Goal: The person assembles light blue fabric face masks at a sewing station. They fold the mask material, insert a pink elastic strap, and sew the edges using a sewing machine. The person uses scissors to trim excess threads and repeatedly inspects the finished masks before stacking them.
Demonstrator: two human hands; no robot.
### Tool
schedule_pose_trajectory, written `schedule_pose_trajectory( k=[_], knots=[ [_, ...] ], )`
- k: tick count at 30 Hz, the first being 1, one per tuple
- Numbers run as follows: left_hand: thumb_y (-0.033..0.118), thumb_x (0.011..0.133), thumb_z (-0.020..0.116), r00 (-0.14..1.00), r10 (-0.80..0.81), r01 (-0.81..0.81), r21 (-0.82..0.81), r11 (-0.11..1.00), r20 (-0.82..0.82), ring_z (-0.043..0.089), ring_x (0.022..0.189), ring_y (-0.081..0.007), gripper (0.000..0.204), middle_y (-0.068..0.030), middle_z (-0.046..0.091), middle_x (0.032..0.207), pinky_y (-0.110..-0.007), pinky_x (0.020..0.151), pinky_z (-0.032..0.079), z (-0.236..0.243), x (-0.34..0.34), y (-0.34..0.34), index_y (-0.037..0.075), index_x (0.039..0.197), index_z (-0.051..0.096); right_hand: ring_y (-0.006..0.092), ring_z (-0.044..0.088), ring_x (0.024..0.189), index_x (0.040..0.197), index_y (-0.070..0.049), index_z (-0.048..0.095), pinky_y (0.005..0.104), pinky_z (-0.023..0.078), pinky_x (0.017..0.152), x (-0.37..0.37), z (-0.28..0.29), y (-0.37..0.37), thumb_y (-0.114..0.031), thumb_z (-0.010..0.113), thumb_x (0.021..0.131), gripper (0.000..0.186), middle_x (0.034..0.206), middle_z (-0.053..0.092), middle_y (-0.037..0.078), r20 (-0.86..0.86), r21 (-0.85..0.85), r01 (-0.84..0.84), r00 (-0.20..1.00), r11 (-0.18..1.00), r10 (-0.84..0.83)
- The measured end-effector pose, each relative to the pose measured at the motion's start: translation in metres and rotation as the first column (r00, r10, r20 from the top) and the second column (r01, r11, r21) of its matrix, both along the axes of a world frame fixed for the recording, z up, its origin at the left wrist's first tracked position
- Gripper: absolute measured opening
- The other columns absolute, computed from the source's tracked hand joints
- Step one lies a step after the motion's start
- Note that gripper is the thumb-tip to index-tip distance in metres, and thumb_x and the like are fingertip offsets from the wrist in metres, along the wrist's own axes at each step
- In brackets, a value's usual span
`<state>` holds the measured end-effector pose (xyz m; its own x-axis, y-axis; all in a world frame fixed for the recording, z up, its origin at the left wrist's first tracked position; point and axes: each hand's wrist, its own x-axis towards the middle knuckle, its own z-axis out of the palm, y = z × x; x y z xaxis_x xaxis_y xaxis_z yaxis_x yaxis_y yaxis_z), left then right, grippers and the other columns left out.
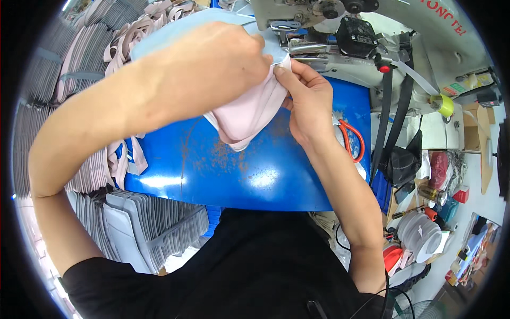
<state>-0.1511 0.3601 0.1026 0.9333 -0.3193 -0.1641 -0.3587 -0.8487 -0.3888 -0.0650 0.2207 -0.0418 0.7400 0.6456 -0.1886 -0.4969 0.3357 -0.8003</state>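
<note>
A sewing machine [324, 16] stands at the top, its needle area over the far edge of a blue work table. Pale pink cloth [247, 119] hangs in folds just in front of the needle area, joined or laid against light blue cloth [183, 33]. Curled over the cloth edge close to the presser foot [282, 38], my left hand [226, 58] is closed on the fabric; its fingertips are partly hidden. My right hand [311, 95] pinches the pink cloth's edge between thumb and fingers, just below the presser foot.
Red-handled scissors [351, 141] lie right of my right wrist on the blue table [212, 181]. Tall bundled stacks of grey cloth pieces [159, 228] flank the left side. Loose pink strips [125, 48] lie at upper left. Black straps [390, 117] hang at right, near cluttered tools and containers.
</note>
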Motion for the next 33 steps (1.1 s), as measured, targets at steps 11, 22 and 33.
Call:
schedule_pose_trajectory(
  k=[11,22,33],
  knots=[
    [0.003,0.076,0.069,0.963,0.256,-0.222,-0.278,0.934,0.089,0.072,0.076,-0.035,0.05,-0.02,0.068,0.089,-0.043,0.071,0.058,-0.034,-0.001,-0.041,-0.011,0.124,0.063,0.0121,0.071,0.09,0.13,0.003,0.07,0.027,0.058,0.075,-0.01,-0.011,-0.014,-0.004,0.071,0.095,0.036,0.103,0.076,0.009,0.15,0.062,0.031,0.988,0.998,-0.04],
    [0.001,0.075,0.066,0.785,0.617,-0.239,-0.886,0.398,0.065,0.068,0.077,-0.0395,0.032,-0.0198,0.071,0.093,-0.042,0.071,0.054,-0.084,0.023,-0.062,-0.003,0.106,0.061,0.0124,0.07,0.089,0.123,0.002,0.071,0.0277,0.056,0.076,-0.005,-0.024,-0.024,-0.003,0.067,0.094,0.03,0.105,0.076,0.011,0.199,0.041,-0.031,0.98,0.999,0.022],
    [0.003,0.066,0.076,0.77,0.258,0.239,-0.64,0.731,0.583,0.068,0.101,-0.0256,0.032,-0.0074,0.071,0.121,-0.037,0.079,0.055,-0.12,-0.051,-0.081,0.005,0.097,0.068,0.0136,0.065,0.079,0.112,-0.005,0.079,0.0276,0.057,0.072,-0.029,-0.021,-0.08,-0.004,0.074,0.085,0.028,0.095,0.063,0.007,0.506,-0.305,0.053,0.855,0.951,0.114]
  ],
)
